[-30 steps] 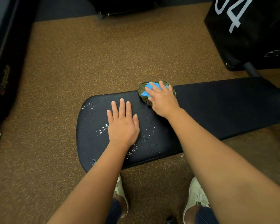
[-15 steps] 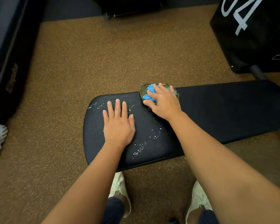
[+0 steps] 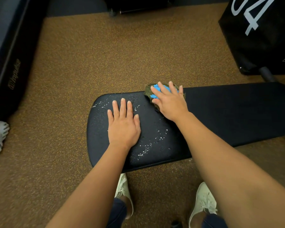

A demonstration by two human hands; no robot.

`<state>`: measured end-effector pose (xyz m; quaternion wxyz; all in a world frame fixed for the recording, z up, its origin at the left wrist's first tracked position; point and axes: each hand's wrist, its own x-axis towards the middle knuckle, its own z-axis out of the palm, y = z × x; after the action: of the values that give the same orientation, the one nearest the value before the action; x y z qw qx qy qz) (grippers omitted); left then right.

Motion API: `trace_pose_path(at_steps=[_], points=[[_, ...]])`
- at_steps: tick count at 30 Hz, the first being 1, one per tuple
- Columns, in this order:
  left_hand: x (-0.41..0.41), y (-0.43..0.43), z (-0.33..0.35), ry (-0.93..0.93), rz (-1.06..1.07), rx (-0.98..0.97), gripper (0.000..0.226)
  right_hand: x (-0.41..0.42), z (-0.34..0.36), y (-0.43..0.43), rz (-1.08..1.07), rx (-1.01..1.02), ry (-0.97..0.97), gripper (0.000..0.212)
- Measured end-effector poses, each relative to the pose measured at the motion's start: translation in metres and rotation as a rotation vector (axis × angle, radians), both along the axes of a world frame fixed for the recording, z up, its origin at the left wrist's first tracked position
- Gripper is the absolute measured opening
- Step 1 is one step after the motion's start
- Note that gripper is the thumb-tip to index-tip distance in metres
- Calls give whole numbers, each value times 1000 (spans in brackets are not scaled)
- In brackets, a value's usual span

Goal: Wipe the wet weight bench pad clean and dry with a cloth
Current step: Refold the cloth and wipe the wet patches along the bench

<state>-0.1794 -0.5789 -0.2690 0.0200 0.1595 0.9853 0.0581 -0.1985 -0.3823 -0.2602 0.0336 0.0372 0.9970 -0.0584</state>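
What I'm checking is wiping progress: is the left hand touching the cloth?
Apart. The head view shows the left hand flat on the bench pad, with bare wet pad between it and the cloth under the right hand.

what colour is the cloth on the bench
The cloth is bright blue and olive green; head view.
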Motion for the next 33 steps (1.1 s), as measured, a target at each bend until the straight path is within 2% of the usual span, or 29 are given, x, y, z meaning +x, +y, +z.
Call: trace_pose_path(at_steps=[2,6,8,13,18,24,29,33], points=[[0,0,0,5,-1,5,68,-8,2,-19,-50,-4,8,52],[0,0,1,1,0,20,68,0,3,-29,170,-50,24,51],[0,0,2,-4,-3,7,68,4,3,-14,201,-70,27,52],[0,0,1,6,-1,5,66,-14,4,-23,-11,-24,-7,52],[0,-1,1,8,-2,17,67,3,2,-26,257,-80,56,51],[0,0,0,1,-3,17,66,-19,2,-26,31,-15,10,51],[0,-1,1,1,-3,15,68,-1,2,-19,300,-83,57,52],[0,0,1,-5,-2,16,68,-13,1,-5,81,-39,13,50]])
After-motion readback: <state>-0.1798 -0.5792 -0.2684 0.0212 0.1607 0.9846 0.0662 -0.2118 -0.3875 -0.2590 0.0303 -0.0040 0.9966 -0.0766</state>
